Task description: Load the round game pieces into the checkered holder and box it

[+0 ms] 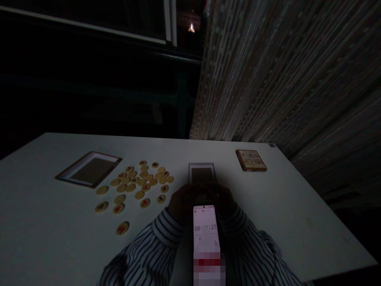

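Both hands meet at the middle of the table, in deep shadow. My left hand (182, 201) and my right hand (224, 199) curl inward, fingertips close together at the near end of a small shallow box (201, 165) with a pale rim and darker inside. The dark hides the fingers, so whether they grip the box or anything else cannot be made out. Between my wrists a phone (205, 234) shows a lit timer screen. Left of my left hand, several round wooden Chinese chess pieces (131, 187) lie scattered, some showing red or black characters, others plain.
At the far left lies an open shallow tray or lid (102, 183) with a brown rim. A square box with printed characters (251, 159) sits at the far right. Behind the white table (268, 222) hangs a string curtain (253, 71); the room is very dark.
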Demonstrator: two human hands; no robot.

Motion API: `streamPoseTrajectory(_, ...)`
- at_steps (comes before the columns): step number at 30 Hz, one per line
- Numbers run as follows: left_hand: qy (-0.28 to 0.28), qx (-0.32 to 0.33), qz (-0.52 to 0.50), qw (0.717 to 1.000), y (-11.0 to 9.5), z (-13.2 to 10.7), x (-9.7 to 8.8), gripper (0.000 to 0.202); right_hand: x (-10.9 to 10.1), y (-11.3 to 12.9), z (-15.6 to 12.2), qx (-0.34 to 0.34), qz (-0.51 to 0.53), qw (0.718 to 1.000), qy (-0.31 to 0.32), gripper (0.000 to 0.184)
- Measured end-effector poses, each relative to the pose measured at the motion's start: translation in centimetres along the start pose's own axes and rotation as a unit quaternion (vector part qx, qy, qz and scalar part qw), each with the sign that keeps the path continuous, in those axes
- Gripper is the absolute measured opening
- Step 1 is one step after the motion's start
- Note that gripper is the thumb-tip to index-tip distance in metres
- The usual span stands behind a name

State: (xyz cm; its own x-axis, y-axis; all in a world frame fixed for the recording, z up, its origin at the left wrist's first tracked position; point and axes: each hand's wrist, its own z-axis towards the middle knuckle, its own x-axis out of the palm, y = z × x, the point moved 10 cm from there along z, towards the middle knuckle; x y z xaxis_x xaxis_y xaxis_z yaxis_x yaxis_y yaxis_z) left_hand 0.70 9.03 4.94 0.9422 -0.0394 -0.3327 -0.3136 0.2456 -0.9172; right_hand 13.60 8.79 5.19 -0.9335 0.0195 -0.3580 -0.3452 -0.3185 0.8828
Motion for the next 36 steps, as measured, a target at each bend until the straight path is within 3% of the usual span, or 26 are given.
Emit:
streamPoseTrajectory(7, 0.005, -0.029, 0.031, 0.999, 0.9, 0.4, -0.3, 0.027, 0.1, 2.1, -0.5, -0.117, -0.080, 0.990, -0.010, 0.024)
streamPoseTrajectory(16, 0.001, -0.026, 0.034, 0.999, 0.5, 0.2, -0.4, 0.027, 0.3, 3.3, -0.5, -0.188, -0.188, 0.964, -0.012, 0.021)
streamPoseTrajectory(28, -0.037, -0.032, 0.006, 0.999, 1.0, 0.0, -0.7, 0.027, 1.0, 4.5, -0.4, -0.200, -0.305, 0.931, 0.014, 0.019)
streamPoseTrajectory(33, -0.062, -0.035, 0.052, 0.996, 2.2, 0.4, -1.5, 0.026, 0.6, 4.5, 0.1, -0.204, -0.343, 0.916, 0.041, 0.018)
streamPoseTrajectory(36, -0.087, -0.022, 0.094, 0.992, 2.6, 0.6, -2.1, 0.021, 0.0, 3.8, 0.9, -0.174, -0.393, 0.900, 0.070, 0.022)
